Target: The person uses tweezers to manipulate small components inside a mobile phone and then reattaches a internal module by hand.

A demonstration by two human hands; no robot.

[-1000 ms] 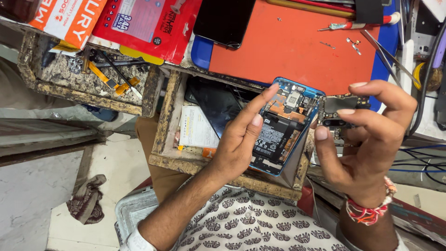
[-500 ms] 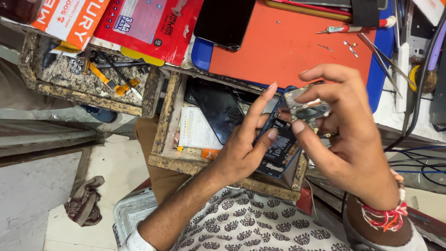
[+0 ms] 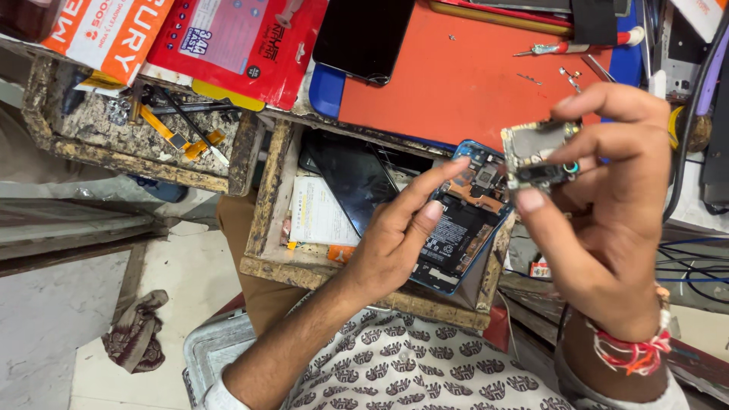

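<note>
My left hand (image 3: pixel 395 239) grips an opened blue phone (image 3: pixel 462 220) from the left side, its back cover off so the black battery and orange flex show. The phone is held tilted above an open wooden drawer (image 3: pixel 262 228). My right hand (image 3: pixel 607 205) pinches a small circuit board (image 3: pixel 535 156) between thumb and fingers, just above and right of the phone's top end. The board is lifted clear of the phone body. A red thread band circles my right wrist.
An orange work mat (image 3: pixel 463 83) on the bench carries a dark phone (image 3: pixel 364 34), a screwdriver (image 3: pixel 577 45) and loose screws. A second drawer (image 3: pixel 129 129) at left holds yellow flex parts. Red packets (image 3: pixel 228 42) lie at top. Cables (image 3: pixel 695 258) hang right.
My right hand closed in over the phone's top end, then pulled back up and right with the circuit board. My left hand kept holding the phone.
</note>
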